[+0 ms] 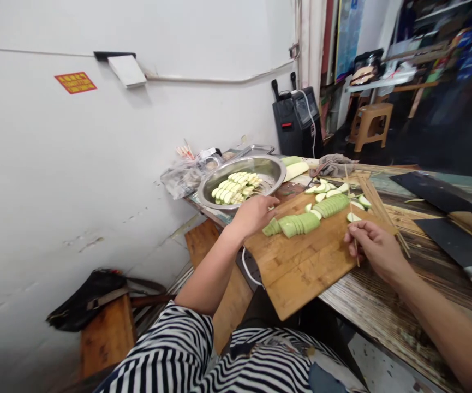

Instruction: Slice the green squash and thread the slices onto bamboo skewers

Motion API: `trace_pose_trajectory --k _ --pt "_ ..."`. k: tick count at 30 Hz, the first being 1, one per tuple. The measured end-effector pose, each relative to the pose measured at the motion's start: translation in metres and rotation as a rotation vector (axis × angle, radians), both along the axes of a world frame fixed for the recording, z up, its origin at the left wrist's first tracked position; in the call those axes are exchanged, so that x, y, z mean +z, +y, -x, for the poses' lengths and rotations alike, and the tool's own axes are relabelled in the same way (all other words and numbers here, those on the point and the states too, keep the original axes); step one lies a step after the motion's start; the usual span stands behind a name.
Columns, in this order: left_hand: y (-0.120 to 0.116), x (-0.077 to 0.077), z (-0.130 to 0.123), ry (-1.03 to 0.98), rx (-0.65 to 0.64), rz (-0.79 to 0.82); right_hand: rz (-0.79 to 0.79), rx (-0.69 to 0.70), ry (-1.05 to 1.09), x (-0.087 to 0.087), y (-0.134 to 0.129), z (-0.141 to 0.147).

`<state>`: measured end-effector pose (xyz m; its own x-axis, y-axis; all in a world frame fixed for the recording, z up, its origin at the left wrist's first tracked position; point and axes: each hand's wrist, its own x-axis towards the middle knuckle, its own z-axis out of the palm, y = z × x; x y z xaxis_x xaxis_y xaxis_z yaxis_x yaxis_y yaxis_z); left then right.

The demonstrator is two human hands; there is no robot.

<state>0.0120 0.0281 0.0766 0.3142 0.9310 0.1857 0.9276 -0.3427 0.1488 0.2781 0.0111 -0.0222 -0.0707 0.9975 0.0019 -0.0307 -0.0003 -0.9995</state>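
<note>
My right hand (pixel 369 240) pinches a thin wooden skewer (pixel 352 210), which stands nearly upright over the right part of the wooden cutting board (pixel 301 278). Over the board's left edge is my left hand (pixel 255 214), its visible fingers stretched out and no object showing in them. Just beside it lie pale green vegetable slices (pixel 299 225), fanned in an overlapping row. A second row of slices (pixel 332 206) and some loose end pieces (pixel 321 188) are farther back. Beyond my left hand, a steel bowl (pixel 275 170) holds several skewered vegetable pieces (pixel 236 188).
Loose skewers (pixel 377 204) lie at the board's right side. Two dark cleavers (pixel 436 192) rest farther right on the worn table (pixel 383 305). A grey cloth (pixel 334 165) and peeled vegetables (pixel 296 170) are behind the board. The white wall (pixel 96 164) stands close on the left.
</note>
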Motion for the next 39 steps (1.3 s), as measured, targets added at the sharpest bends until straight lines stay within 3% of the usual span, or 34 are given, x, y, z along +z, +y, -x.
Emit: trace_pose_trajectory --k 4,7,11,22,25,28,30,33,36,39 --pt "-0.021 -0.038 0.028 -0.048 0.148 0.025 -0.045 -0.05 -0.088 -0.004 -0.002 0.006" --pt "-0.026 -0.066 0.033 -0.095 0.17 -0.02 -0.052 -0.03 -0.135 -0.01 0.0 0.006" --pt "-0.022 -0.079 0.033 -0.162 0.103 -0.045 -0.092 -0.001 -0.196 -0.017 0.003 0.003" --pt "-0.026 -0.092 0.05 -0.333 0.158 -0.091 -0.122 0.018 -0.234 -0.025 0.008 -0.001" --pt "-0.035 -0.088 0.052 -0.456 0.044 -0.11 -0.116 0.022 -0.224 -0.025 0.007 0.0" --pt "-0.034 -0.078 0.034 -0.505 -0.147 -0.183 -0.094 0.001 -0.195 -0.021 0.005 0.002" --pt "-0.021 -0.07 0.013 -0.425 -0.22 -0.217 -0.081 -0.018 -0.174 -0.018 0.004 0.003" --pt "0.016 -0.062 -0.02 -0.267 -0.07 -0.216 -0.069 -0.025 -0.166 -0.014 0.002 0.005" --pt "0.056 -0.056 -0.045 -0.055 0.031 -0.045 -0.078 -0.007 -0.182 -0.012 0.002 0.005" --pt "0.079 -0.05 -0.057 0.102 0.066 0.091 -0.092 0.01 -0.184 -0.012 0.002 0.005"
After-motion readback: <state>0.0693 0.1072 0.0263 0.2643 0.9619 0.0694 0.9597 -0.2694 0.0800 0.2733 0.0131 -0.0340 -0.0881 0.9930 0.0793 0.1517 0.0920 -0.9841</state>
